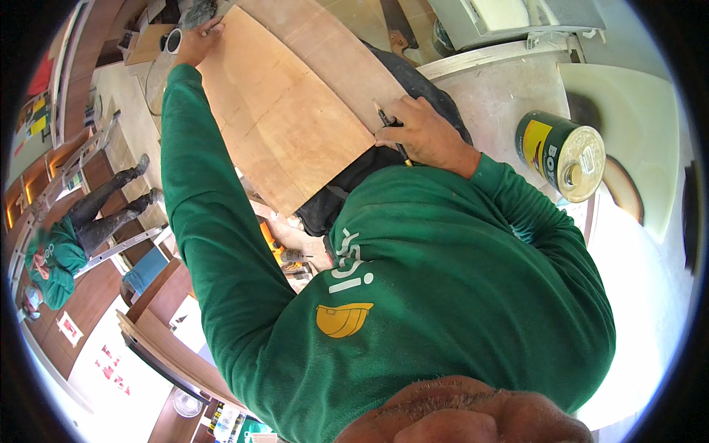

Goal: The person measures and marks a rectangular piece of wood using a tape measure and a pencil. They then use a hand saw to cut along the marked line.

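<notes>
A pale plywood sheet (288, 103) lies in front of me, on top of a larger light board (336, 44). My left hand (198, 43), with a watch (173, 41) at its wrist, reaches to the sheet's far left corner. Its fingers are curled at that edge. Beside the sheet's near right corner, my right hand (432, 136) is closed around a slim dark pencil (391, 131) with a yellowish end. The pencil slants across the fingers, and the hand rests on the board's near edge. Dark cloth (340, 181) shows below the sheet.
A green and yellow can (554, 151) stands at right on a pale work surface (509, 96). A handsaw (399, 33) lies beyond the boards. An orange and black drill (277, 244) is below my left arm. At left, another person (66, 244) is on a ladder (122, 247).
</notes>
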### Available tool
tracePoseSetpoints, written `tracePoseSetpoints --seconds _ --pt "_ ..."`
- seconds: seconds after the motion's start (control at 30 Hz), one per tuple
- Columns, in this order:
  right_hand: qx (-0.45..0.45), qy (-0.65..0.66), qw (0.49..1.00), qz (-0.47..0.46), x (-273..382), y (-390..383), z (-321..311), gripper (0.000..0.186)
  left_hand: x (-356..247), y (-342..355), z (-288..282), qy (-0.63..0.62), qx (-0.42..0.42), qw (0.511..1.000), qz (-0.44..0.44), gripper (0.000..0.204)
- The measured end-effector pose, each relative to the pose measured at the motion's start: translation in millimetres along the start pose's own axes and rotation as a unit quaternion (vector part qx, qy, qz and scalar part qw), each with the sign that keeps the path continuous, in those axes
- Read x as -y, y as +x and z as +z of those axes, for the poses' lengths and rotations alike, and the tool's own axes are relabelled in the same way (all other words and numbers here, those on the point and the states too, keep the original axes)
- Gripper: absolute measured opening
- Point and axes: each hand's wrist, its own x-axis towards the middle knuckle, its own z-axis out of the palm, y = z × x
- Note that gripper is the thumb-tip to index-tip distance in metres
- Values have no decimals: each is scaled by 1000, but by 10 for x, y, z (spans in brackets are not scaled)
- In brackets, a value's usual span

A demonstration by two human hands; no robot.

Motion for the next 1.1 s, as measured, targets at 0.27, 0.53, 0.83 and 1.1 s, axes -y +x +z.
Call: tracePoseSetpoints --seconds 0.27,0.53,0.83,1.1 --pt "-3 1 1000 12 -8 23 -8 16 -378 -28 21 7 -33 999 -11 51" --pt "1 2 1000 13 -36 33 25 16 -327 -73 38 19 -73 997 -3 44" --pt "9 -12 1000 13 -56 26 46 19 -215 -7 22 27 -68 997 7 45" --pt "-17 7 1000 17 -26 70 51 22 -352 -164 50 57 -108 992 18 42"
